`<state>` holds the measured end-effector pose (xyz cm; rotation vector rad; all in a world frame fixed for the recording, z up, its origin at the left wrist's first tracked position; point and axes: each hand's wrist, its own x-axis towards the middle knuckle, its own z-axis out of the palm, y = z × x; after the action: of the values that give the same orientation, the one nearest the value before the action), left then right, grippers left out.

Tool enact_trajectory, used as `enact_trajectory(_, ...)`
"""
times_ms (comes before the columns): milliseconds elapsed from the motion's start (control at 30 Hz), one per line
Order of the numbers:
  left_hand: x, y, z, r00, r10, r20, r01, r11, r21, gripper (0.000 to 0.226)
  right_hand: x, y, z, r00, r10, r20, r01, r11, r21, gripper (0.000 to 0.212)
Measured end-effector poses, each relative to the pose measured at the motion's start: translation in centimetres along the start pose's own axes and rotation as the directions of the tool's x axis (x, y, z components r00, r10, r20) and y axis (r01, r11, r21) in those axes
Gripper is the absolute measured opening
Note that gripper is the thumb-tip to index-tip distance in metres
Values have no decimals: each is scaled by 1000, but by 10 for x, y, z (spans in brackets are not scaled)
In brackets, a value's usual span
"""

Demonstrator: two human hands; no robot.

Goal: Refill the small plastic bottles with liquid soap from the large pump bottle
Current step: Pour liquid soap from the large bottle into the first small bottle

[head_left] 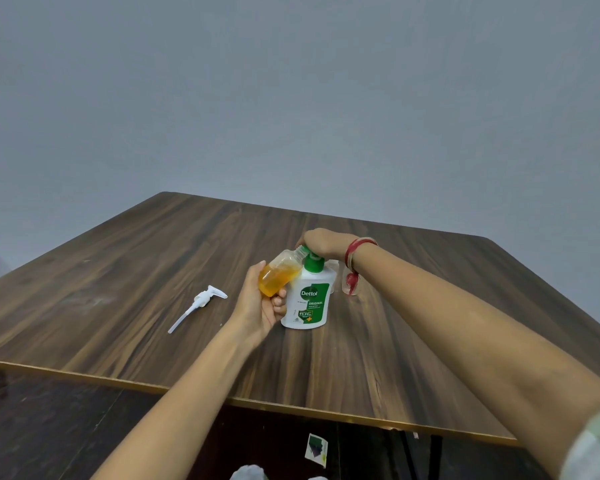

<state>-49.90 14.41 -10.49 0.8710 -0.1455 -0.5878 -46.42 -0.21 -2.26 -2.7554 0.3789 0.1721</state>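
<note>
Left hand (pixel 262 308) holds small bottle (pixel 280 276) (tilted) at pump bottle (pixel 310 301).

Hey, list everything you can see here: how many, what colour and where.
large pump bottle: one, white and green, mid-table, upright
small bottle: one, clear with orange soap, tilted, mouth at the pump spout
loose pump head: one, white, lying on table, left
clear container: at least one, behind the large pump bottle, mostly hidden
table: one, dark brown wood
packet: one, white and green, on floor
wrist thread: one, red, right wrist
left hand: holds the small bottle
right hand: grips the pump top
</note>
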Motion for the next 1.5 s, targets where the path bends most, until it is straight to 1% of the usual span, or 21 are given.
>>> enact_trajectory(100,0,3,1,1000,4,19,-4,1000,0,40,1,0,-5,1000,-1,21,1,1000,-1,42)
enact_trajectory(233,1,2,-1,1000,-6,-8,6,1000,23,40,2,4,4,1000,10,-26,-9,1000,20,38)
enact_trajectory(433,4,1,-2,1000,-6,19,5,1000,13,40,1,1,-3,999,-30,20,31,999,-20,39)
enact_trajectory(533,3,1,-4,1000,-25,18,24,999,27,40,-4,1,1,1000,-9,19,10,1000,-17,42)
enact_trajectory(633,0,4,-6,998,-35,43,32,998,61,41,-9,-2,-3,1000,-11,24,12,998,-61,36)
enact_trajectory(733,-2,8,-8,996,-26,85,20,997,75,42,-10,-4,-12,999,-35,32,38,995,-88,37)
enact_trajectory(867,-2,9,-12,995,-34,89,30,998,51,42,-16,-5,-15,998,-66,-17,63,989,-134,25)
enact_trajectory(933,-4,8,-15,995,-40,89,37,999,32,42,-18,-5,-19,996,-68,-54,63,994,-87,25)
enact_trajectory(1000,-6,7,-17,996,-40,84,41,999,-17,41,-21,-5,-21,992,-94,-87,93,996,-10,29)
enact_trajectory(1067,-8,6,-19,997,-24,75,30,996,-80,40,-26,-5,-24,984,-86,-154,103,989,105,45)
enact_trajectory(1133,-10,6,-23,997,-8,82,18,993,-117,39,-32,-8,-26,970,-79,-229,119,979,166,59)
enact_trajectory(1200,-13,8,-27,994,6,109,12,987,-163,36,-36,-9,-29,934,-72,-350,159,961,227,63)
enact_trajectory(1233,-15,9,-29,991,10,131,16,980,-201,34,-39,-10,-30,901,-75,-428,197,949,248,61)
enact_trajectory(1300,-18,12,-36,985,35,171,16,958,-287,32,-46,-15,-30,811,-99,-577,310,909,279,45)
enact_trajectory(1333,-20,13,-39,981,48,190,15,949,-316,32,-52,-18,-30,760,-112,-640,384,872,304,35)
enact_trajectory(1400,-22,18,-53,973,95,209,-21,943,-331,36,-61,-29,-21,669,-116,-734,532,764,364,24)
enact_trajectory(1467,-27,27,-70,965,153,215,-85,952,-295,42,-69,-41,-2,613,-87,-785,643,633,431,18)
enact_trajectory(1500,-30,32,-79,961,176,215,-117,958,-262,53,-71,-45,13,602,-83,-794,677,580,453,16)
